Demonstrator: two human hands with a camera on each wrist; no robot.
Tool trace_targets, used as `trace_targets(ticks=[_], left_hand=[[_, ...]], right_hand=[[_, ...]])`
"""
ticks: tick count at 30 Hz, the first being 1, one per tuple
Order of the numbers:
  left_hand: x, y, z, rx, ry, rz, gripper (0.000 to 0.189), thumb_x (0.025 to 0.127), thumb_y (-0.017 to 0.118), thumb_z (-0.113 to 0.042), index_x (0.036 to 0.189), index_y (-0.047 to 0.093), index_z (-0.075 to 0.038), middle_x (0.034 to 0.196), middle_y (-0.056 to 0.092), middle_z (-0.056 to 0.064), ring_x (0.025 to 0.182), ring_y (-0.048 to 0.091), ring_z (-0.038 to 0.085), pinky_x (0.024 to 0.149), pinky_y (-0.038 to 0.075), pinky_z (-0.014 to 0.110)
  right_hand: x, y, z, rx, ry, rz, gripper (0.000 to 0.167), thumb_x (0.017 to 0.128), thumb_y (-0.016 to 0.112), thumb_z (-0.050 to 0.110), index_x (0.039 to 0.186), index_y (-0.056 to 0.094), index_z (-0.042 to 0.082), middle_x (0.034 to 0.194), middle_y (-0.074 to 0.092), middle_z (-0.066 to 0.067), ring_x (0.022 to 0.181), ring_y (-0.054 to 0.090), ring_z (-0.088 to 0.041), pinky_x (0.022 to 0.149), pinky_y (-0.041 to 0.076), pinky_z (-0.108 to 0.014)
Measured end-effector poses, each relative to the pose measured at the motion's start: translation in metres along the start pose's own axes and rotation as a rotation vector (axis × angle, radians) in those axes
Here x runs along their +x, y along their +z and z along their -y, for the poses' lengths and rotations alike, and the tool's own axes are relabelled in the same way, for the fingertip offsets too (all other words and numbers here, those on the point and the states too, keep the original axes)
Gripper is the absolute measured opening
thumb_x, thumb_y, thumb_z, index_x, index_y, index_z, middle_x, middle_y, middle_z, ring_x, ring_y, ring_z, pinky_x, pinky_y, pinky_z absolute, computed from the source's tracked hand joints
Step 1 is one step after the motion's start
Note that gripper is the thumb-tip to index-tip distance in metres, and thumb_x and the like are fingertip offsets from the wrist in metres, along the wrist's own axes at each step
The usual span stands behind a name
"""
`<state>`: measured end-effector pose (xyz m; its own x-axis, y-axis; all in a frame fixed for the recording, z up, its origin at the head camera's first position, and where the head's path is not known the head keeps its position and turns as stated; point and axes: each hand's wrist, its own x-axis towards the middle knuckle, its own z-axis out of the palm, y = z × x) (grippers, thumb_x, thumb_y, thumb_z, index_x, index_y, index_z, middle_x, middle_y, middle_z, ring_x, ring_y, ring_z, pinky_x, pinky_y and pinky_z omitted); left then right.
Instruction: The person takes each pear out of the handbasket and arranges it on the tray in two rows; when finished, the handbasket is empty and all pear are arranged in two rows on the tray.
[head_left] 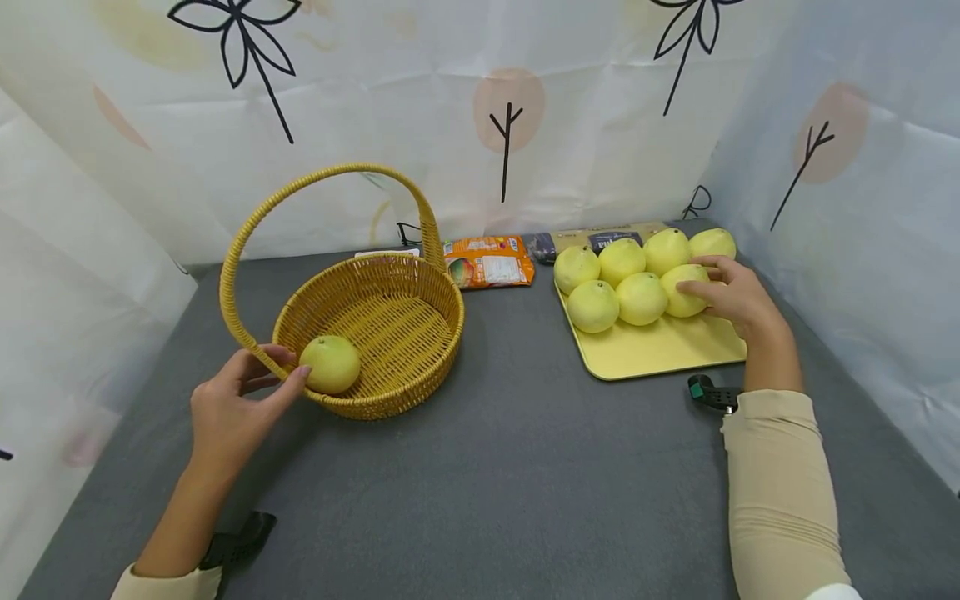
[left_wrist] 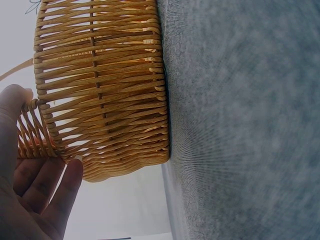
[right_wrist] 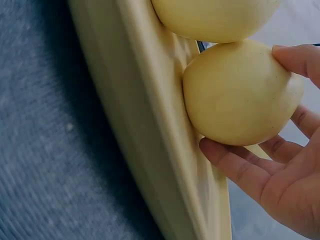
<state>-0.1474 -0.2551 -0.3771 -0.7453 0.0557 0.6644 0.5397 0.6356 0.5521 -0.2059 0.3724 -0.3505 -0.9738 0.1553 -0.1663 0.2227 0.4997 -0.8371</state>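
At the left stands a yellow wicker basket (head_left: 405, 392) with a tall arched handle (head_left: 234, 250), and one round pale-yellow fruit (head_left: 330, 364) lies inside it. My left hand (head_left: 236, 400) grips the basket where the handle meets the near-left rim. Up close, the left wrist view has the thumb and fingers around that woven handle base (left_wrist: 35, 131). On the right, a yellow tray (head_left: 645, 354) bears several such fruits in two rows. My right hand (head_left: 738, 292) holds the right-hand front-row fruit (right_wrist: 240, 95), thumb on one side and fingers under the other.
Behind the basket and tray lie an orange snack packet (head_left: 489, 262) and a brown-and-dark package (head_left: 600, 237). White printed fabric (head_left: 600, 150) walls the back and sides of the grey tabletop (head_left: 495, 467).
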Motion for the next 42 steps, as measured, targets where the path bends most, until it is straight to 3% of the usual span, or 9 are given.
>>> trace_targets(ticks=[5,9,13,18,23,26,35,42], left_hand=[[-0.004,-0.001,0.002,0.007,-0.011,-0.002,0.032,0.075,0.087,-0.004,0.102,0.07,0.0,0.096,0.073,0.007,0.085,0.066,-0.006,0.076,0.051,0.008],[-0.006,-0.002,0.003,0.001,-0.011,-0.004,0.032,0.075,0.087,-0.004,0.102,0.07,0.0,0.096,0.073,0.008,0.086,0.065,-0.007,0.076,0.051,0.008],[-0.005,-0.003,0.002,-0.001,-0.015,0.006,0.032,0.075,0.087,-0.005,0.102,0.07,0.0,0.097,0.073,0.006,0.087,0.065,-0.007,0.077,0.052,0.008],[-0.002,-0.003,0.001,0.009,0.016,-0.003,0.032,0.074,0.088,-0.005,0.1,0.07,0.0,0.095,0.073,0.007,0.086,0.064,-0.008,0.076,0.051,0.008],[0.002,-0.005,-0.001,0.012,0.012,0.001,0.033,0.074,0.088,-0.006,0.101,0.07,0.0,0.095,0.073,0.008,0.087,0.064,-0.009,0.076,0.052,0.008],[0.003,-0.006,-0.002,0.01,0.007,0.0,0.033,0.074,0.088,-0.006,0.102,0.07,0.0,0.096,0.073,0.008,0.088,0.064,-0.009,0.076,0.052,0.008],[0.005,-0.003,-0.005,0.013,0.017,-0.018,0.034,0.073,0.089,-0.005,0.102,0.07,-0.001,0.094,0.073,0.006,0.088,0.063,-0.01,0.076,0.05,0.007],[-0.001,-0.001,-0.005,0.005,-0.002,-0.016,0.035,0.072,0.089,-0.003,0.102,0.071,-0.002,0.095,0.074,0.006,0.088,0.063,-0.01,0.076,0.05,0.007]], right_hand=[[0.002,0.0,0.0,-0.006,-0.003,0.011,0.082,0.097,0.065,0.04,0.158,0.023,0.003,0.152,0.026,-0.031,0.117,0.045,-0.031,0.086,0.054,-0.034],[0.002,0.0,0.003,-0.027,-0.013,0.026,0.084,0.097,0.065,0.042,0.159,0.022,0.003,0.153,0.025,-0.032,0.125,0.042,-0.038,0.097,0.05,-0.046],[0.0,-0.001,0.007,-0.043,-0.038,0.017,0.084,0.097,0.066,0.04,0.159,0.022,0.003,0.156,0.019,-0.034,0.138,0.028,-0.049,0.109,0.035,-0.061],[-0.004,0.0,0.018,-0.029,-0.073,-0.067,0.079,0.097,0.065,0.039,0.157,0.027,0.004,0.157,0.023,-0.031,0.142,0.023,-0.051,0.111,0.027,-0.067],[-0.011,0.009,0.04,-0.005,-0.131,-0.186,0.068,0.098,0.062,0.037,0.153,0.037,0.004,0.153,0.035,-0.026,0.141,0.032,-0.044,0.11,0.034,-0.059],[-0.017,0.018,0.058,-0.007,-0.2,-0.217,0.061,0.098,0.063,0.035,0.149,0.044,0.006,0.149,0.042,-0.022,0.138,0.039,-0.04,0.107,0.039,-0.054],[-0.025,0.059,0.103,0.066,-0.422,-0.096,0.048,0.099,0.066,0.024,0.141,0.053,0.004,0.139,0.052,-0.018,0.126,0.052,-0.034,0.096,0.048,-0.04],[-0.019,0.117,0.134,0.144,-0.553,0.045,0.039,0.097,0.068,0.017,0.131,0.061,0.0,0.129,0.06,-0.018,0.116,0.06,-0.03,0.092,0.052,-0.036]])
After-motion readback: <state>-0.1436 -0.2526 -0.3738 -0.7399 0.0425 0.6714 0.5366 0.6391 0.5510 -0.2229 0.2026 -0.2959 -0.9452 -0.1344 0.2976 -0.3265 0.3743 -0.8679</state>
